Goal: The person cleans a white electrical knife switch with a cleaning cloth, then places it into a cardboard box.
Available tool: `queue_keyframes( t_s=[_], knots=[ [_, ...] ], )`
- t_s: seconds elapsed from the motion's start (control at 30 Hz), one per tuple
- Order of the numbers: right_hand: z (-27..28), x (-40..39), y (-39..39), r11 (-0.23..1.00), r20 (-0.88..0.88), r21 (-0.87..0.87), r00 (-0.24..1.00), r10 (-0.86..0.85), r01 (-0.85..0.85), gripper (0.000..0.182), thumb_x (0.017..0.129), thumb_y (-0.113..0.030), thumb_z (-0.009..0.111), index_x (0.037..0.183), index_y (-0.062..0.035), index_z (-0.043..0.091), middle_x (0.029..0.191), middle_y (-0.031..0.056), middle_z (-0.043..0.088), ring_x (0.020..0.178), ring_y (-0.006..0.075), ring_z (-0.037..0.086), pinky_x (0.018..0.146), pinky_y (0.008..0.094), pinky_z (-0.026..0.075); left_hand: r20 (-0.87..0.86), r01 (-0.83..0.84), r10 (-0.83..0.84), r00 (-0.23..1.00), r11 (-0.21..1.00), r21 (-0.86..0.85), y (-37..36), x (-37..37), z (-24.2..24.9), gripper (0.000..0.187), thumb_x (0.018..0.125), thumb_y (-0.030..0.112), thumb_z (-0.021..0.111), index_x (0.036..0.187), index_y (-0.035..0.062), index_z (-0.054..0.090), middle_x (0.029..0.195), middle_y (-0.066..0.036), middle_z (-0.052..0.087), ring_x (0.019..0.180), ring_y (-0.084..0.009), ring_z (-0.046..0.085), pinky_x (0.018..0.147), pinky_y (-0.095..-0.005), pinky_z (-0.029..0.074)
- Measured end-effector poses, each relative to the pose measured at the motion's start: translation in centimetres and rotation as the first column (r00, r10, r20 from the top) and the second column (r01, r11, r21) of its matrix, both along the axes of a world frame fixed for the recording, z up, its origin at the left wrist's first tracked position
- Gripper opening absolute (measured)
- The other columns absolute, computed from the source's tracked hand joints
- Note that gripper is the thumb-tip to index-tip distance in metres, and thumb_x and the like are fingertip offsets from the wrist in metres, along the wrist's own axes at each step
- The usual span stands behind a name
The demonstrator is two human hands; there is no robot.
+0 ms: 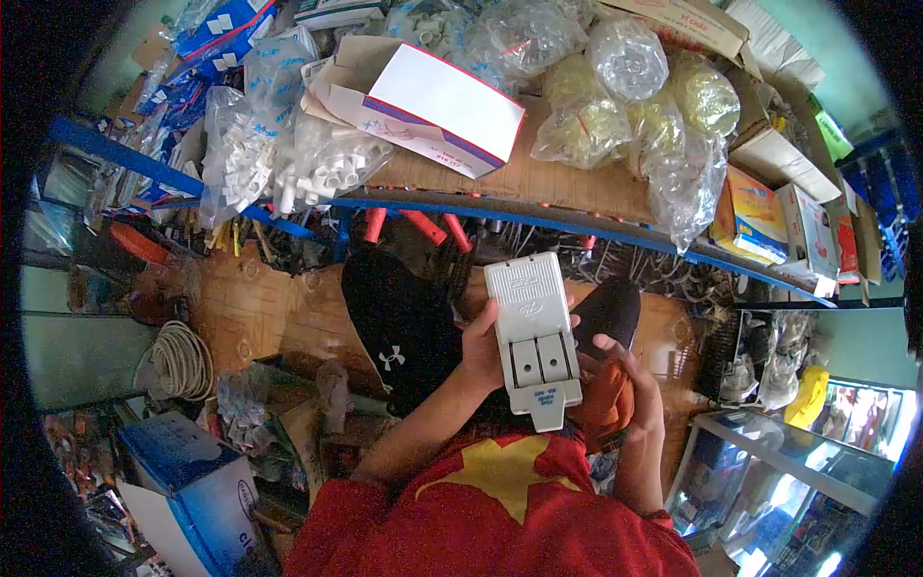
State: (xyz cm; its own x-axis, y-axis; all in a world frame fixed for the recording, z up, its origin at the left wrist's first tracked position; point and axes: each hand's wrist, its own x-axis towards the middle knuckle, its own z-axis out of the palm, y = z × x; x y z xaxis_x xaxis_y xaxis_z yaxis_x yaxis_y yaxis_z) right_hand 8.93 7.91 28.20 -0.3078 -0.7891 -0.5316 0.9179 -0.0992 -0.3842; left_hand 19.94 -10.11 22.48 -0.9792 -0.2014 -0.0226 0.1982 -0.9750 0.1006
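A white plastic device [531, 322], with a ribbed upper part, two slots in its middle and a narrower lower end with small blue print, is held upright above my lap. My left hand [484, 344] is wrapped round its left edge, the thumb on the front and fingertips showing at the far right edge. Just right of the device is my right hand [630, 385], its thumb and fingers apart, with nothing seen in it. Part of its fingers is blurred against the dark and orange things behind.
Ahead runs a blue-edged shelf [567, 231] with an open white box [437, 106], bags of white fittings [327, 163] and clear bags [625, 67]. A coiled cable [178, 361] and a blue box [197, 490] lie left; a glass case [769, 481] stands right.
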Motion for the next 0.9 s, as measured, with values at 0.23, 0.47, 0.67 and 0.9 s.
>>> queue_keyframes(
  t_s=[0.23, 0.47, 0.67, 0.9],
  knots=[
    [2.9, -2.4, 2.3, 0.954, -0.545, -0.137, 0.784, -0.298, 0.267, 0.065, 0.080, -0.040, 0.068, 0.127, -0.0014, 0.045, 0.126, 0.0220, 0.052, 0.109, 0.0314, 0.057, 0.092, 0.0427, 0.048, 0.193, -0.021, 0.038, 0.980, 0.996, -0.087, -0.9, 1.0, -0.8, 0.089, 0.086, 0.068, 0.040, 0.146, 0.0052, 0.022, 0.140, -0.023, 0.039, 0.123, -0.0418, 0.046, 0.100, -0.0535, 0.041],
    [2.3, -0.3, -5.6, 0.985, -0.686, -0.119, 0.728, 0.010, -0.126, 0.061, 0.076, -0.020, 0.076, 0.125, -0.0003, 0.048, 0.116, 0.0164, 0.059, 0.106, 0.0285, 0.060, 0.092, 0.0382, 0.050, 0.413, 0.055, 0.035, 0.910, 0.978, -0.204, 0.2, 1.9, -3.0, 0.065, 0.095, 0.061, 0.027, 0.137, 0.0122, 0.039, 0.128, -0.011, 0.052, 0.116, -0.0248, 0.054, 0.098, -0.0414, 0.045],
    [2.2, -0.1, -10.5, 0.993, -0.869, 0.035, -0.494, -0.027, -0.115, 0.038, 0.063, -0.002, 0.076, 0.099, -0.0084, 0.065, 0.090, 0.0120, 0.059, 0.083, 0.0296, 0.060, 0.070, 0.0368, 0.048, 0.362, 0.062, 0.023, 0.932, 0.973, -0.221, 0.5, 3.4, -3.6, 0.046, 0.098, 0.039, 0.044, 0.134, 0.0112, 0.041, 0.133, -0.008, 0.048, 0.120, -0.0202, 0.050, 0.101, -0.0380, 0.043],
    [0.8, 0.0, -10.9, 0.994, -0.840, -0.011, -0.538, -0.066, -0.105, 0.025, 0.073, 0.005, 0.065, 0.094, -0.0060, 0.059, 0.084, 0.0109, 0.059, 0.068, 0.0283, 0.061, 0.055, 0.0341, 0.050, 0.531, 0.037, 0.104, 0.841, 0.968, -0.247, 1.0, 2.9, -2.2, 0.045, 0.100, 0.040, 0.033, 0.135, 0.0117, 0.038, 0.129, -0.006, 0.050, 0.112, -0.0184, 0.054, 0.097, -0.0378, 0.044]
  ],
)
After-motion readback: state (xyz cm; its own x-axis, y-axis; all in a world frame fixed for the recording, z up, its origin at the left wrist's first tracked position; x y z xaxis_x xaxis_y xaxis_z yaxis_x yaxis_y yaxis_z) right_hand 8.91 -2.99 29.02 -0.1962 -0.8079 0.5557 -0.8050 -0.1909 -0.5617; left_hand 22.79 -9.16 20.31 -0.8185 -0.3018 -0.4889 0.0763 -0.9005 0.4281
